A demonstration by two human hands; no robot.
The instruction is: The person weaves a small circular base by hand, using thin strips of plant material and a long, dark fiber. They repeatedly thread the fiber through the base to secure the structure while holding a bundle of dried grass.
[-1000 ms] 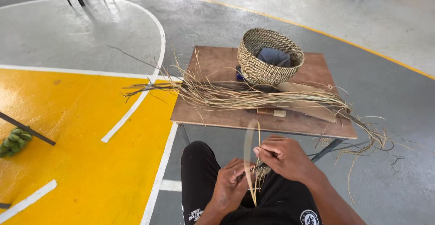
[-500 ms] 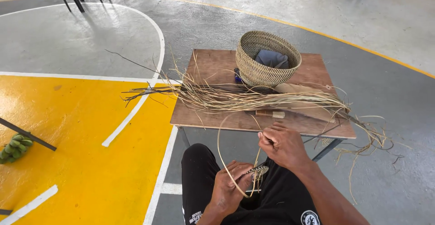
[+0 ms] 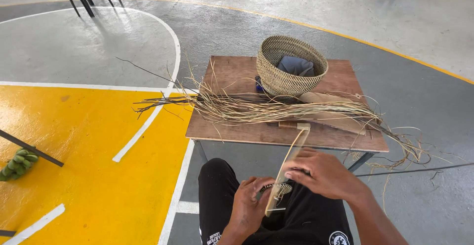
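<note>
— Where the ground is taken first, what is seen?

— A painted floor (image 3: 74,141) is seen, yellow on the left with white lines, grey elsewhere. On it a low wooden table (image 3: 237,126) is set, straight ahead of the seated person's knees.

— And what is borne by the table?

— A long bundle of dry fibres (image 3: 276,109) is laid across it from left to right, its ends trailing past both edges. Behind the bundle a round woven basket (image 3: 286,75) is stood upright, with a grey cloth (image 3: 295,66) held inside it. Far off to the left, a small green bunch (image 3: 17,162) is left on the yellow paint.

— How are the hands posed?

— Both are held low over the lap, just before the table's near edge. The right hand (image 3: 323,173) is turned palm down, the wrist raised, and its fingers are pressed together around a pale flat strip (image 3: 289,163), pinched near the strip's middle. The strip is slanted from the table edge down toward the lap. The left hand (image 3: 249,203) is set lower and nearer the body, its fingers curled and closed on a small woven coil (image 3: 277,189), which is gripped at its edge.

— Where is the coil found relative to the strip?

— It is held between the two hands, touching the strip's lower part, above the black trousers (image 3: 222,195).
</note>
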